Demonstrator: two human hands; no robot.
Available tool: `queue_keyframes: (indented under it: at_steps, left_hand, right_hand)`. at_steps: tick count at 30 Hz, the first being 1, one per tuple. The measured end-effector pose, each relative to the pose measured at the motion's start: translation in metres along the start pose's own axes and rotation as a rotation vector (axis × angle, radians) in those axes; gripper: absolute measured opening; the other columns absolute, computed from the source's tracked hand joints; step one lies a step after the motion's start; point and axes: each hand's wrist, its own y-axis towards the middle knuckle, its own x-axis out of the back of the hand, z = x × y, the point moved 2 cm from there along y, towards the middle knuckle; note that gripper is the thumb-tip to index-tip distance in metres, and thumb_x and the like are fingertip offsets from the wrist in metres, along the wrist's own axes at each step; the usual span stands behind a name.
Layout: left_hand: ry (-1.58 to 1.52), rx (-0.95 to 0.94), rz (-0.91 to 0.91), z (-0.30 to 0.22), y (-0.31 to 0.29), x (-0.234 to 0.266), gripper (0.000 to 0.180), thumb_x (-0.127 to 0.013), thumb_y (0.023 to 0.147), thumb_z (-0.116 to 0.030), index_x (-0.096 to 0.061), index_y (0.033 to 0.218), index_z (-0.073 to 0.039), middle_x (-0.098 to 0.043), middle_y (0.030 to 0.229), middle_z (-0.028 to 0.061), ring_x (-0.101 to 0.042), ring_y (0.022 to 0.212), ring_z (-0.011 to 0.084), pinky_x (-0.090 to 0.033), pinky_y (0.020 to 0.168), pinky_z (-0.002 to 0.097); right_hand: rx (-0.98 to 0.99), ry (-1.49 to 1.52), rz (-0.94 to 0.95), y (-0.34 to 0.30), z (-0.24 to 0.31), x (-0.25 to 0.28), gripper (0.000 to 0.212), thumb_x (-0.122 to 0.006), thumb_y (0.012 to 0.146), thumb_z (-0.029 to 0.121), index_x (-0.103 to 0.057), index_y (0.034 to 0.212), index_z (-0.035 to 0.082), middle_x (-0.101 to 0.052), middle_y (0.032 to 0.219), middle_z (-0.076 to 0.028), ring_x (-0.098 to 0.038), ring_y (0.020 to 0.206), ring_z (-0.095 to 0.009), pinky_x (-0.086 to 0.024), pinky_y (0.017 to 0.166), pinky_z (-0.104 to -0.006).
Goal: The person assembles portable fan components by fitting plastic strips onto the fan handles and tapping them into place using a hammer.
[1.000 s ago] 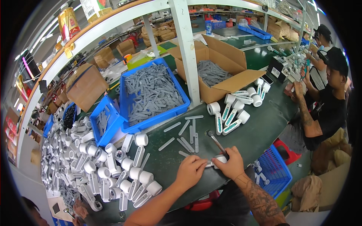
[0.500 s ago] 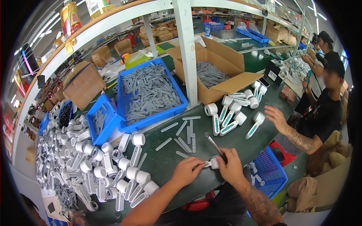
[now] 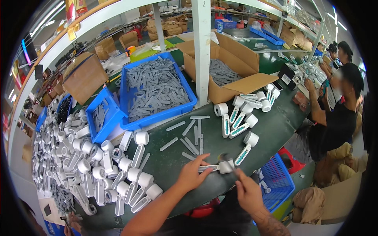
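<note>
My left hand (image 3: 191,173) pinches the grey handle of a white round-headed device (image 3: 226,167), which lies on the green bench in front of me. My right hand (image 3: 249,192) is closed around a small hammer (image 3: 237,172), its shaft smeared by motion. The hammer's blurred head is just above the device's round head; whether they touch I cannot tell. Right of it lies another white device (image 3: 243,154) with a green strip in its handle. Beyond my left hand, several loose grey strips (image 3: 189,145) are scattered on the bench.
White devices (image 3: 98,173) pile up at the left. Behind stand a blue tray (image 3: 193,103) and an open carton (image 3: 240,88), both with grey strips inside. Finished-looking green-striped devices (image 3: 238,118) cluster ahead. A blue basket (image 3: 281,179) sits below the bench; a co-worker (image 3: 334,126) is at right.
My right hand has moved down and right, swinging the hammer's head toward the held device. A green-striped device now lies nearer me. The co-worker's hand has withdrawn from the bench.
</note>
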Motion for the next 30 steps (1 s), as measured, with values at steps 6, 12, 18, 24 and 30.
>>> queue_keyframes:
  at_steps: [6,12,18,24,30]
  left_hand:
    - [0.127,-0.088,-0.001,0.0,-0.011,0.004,0.059,-0.085,0.094,-0.038,-0.065,0.143,-0.013,-0.079,0.114,0.0104,-0.072,0.112,0.0358,-0.058,0.098,0.0464]
    - [0.335,-0.198,0.038,0.011,-0.03,0.031,0.031,-0.086,0.091,-0.031,-0.077,0.107,-0.007,-0.075,0.105,0.0088,-0.067,0.109,0.033,-0.052,0.095,0.0477]
    - [0.256,-0.218,0.038,0.013,-0.028,0.029,0.026,-0.085,0.091,-0.026,-0.074,0.104,-0.005,-0.073,0.099,0.0109,-0.067,0.105,0.0348,-0.053,0.093,0.0475]
    - [0.221,-0.204,0.041,0.013,-0.023,0.03,0.027,-0.087,0.088,-0.022,-0.072,0.103,-0.005,-0.072,0.098,0.0119,-0.068,0.098,0.0369,-0.056,0.087,0.047]
    - [0.074,-0.006,0.011,0.013,-0.036,0.024,0.057,-0.09,0.083,-0.016,-0.061,0.131,-0.008,-0.073,0.099,0.012,-0.071,0.096,0.0373,-0.058,0.084,0.0459]
  right_hand:
    - [-0.032,-0.167,0.164,0.007,0.01,0.01,0.045,-0.07,0.103,0.013,-0.067,0.148,0.008,-0.069,0.092,-0.016,-0.069,0.078,-0.041,-0.056,0.069,-0.048]
    - [0.118,0.033,-0.092,0.0,0.038,0.019,0.045,-0.07,0.103,0.012,-0.067,0.148,0.008,-0.07,0.093,-0.015,-0.07,0.078,-0.039,-0.056,0.068,-0.0472]
    - [0.067,-0.118,0.163,-0.014,0.025,-0.006,0.047,-0.071,0.103,0.021,-0.066,0.149,0.016,-0.071,0.09,-0.014,-0.071,0.07,-0.038,-0.06,0.063,-0.0491]
    - [0.058,-0.241,0.302,-0.013,0.018,-0.017,0.045,-0.071,0.103,0.021,-0.067,0.148,0.017,-0.071,0.085,-0.013,-0.072,0.07,-0.038,-0.059,0.062,-0.0485]
    - [0.083,-0.179,0.333,-0.013,0.035,-0.032,0.043,-0.071,0.103,0.02,-0.067,0.146,0.017,-0.073,0.089,-0.014,-0.073,0.073,-0.039,-0.06,0.064,-0.05]
